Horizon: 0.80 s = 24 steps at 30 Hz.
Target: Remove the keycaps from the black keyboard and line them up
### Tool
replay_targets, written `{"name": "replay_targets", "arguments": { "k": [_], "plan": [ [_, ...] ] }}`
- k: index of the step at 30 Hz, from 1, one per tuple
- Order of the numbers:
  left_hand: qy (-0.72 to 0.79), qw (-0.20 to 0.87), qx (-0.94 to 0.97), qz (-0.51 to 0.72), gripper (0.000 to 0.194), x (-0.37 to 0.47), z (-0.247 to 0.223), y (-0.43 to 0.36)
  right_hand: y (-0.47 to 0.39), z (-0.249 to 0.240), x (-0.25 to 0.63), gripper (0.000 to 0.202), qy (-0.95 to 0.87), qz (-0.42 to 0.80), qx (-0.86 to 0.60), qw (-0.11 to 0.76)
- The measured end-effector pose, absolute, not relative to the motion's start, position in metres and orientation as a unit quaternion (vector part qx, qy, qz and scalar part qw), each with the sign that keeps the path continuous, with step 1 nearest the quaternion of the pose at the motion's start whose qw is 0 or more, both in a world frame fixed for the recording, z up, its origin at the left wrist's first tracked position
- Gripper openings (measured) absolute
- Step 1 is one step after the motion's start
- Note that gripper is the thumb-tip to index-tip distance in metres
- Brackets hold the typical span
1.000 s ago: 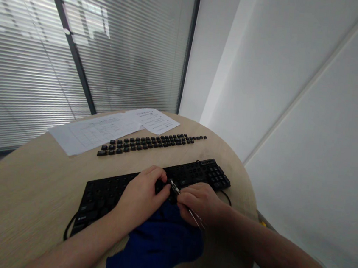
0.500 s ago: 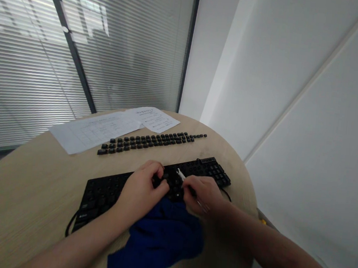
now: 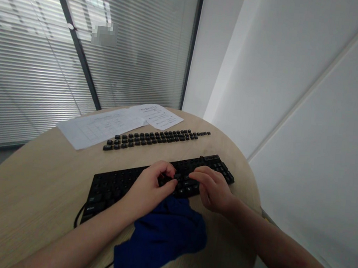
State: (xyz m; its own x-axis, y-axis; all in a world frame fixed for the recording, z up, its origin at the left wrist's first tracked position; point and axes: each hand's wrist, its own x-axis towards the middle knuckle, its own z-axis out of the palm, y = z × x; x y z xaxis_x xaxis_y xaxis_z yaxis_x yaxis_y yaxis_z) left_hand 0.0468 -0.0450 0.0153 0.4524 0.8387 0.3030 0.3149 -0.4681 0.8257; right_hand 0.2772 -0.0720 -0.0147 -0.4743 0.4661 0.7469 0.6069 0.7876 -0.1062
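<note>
A black keyboard (image 3: 114, 185) lies at a slant on the round table, with many of its keycaps off. My left hand (image 3: 151, 186) rests over its middle, thumb and index finger closed around a small black keycap (image 3: 177, 177). Just to the right, my right hand (image 3: 213, 189) reaches onto the keys with its index finger forward and the other fingers curled. Whatever it holds, if anything, is hidden. Below both hands a crumpled blue cloth (image 3: 164, 239) touches the keyboard's near edge.
Beyond the keyboard, loose black keycaps (image 3: 151, 138) stand in several rows. Printed paper sheets (image 3: 103, 126) lie behind them on the wooden table (image 3: 48, 188). A black cable (image 3: 77, 217) loops at the keyboard's left end. A white wall (image 3: 310, 135) rises on the right.
The white-tipped thin tool seen in my right hand is no longer visible. That hand's fingers now touch the keys. My left thumb and index finger have drawn closer together.
</note>
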Motion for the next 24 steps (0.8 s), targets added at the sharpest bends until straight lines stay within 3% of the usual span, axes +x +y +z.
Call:
{"name": "replay_targets", "arguments": {
  "k": [6, 17, 24],
  "plan": [
    [0.346, 0.343, 0.796, 0.359, 0.004, 0.050, 0.013, -0.049, -0.075, -0.015, 0.270, 0.027, -0.850, -0.168, -0.305, 0.396],
    [0.354, 0.309, 0.819, 0.329, 0.005, 0.051, 0.012, -0.054, -0.076, -0.011, 0.266, 0.013, -0.865, -0.153, -0.299, 0.373],
    [0.402, 0.140, 0.856, 0.293, 0.021, 0.033, 0.017, -0.044, -0.024, 0.013, 0.314, 0.016, -0.847, -0.172, -0.419, 0.278]
  ]
}}
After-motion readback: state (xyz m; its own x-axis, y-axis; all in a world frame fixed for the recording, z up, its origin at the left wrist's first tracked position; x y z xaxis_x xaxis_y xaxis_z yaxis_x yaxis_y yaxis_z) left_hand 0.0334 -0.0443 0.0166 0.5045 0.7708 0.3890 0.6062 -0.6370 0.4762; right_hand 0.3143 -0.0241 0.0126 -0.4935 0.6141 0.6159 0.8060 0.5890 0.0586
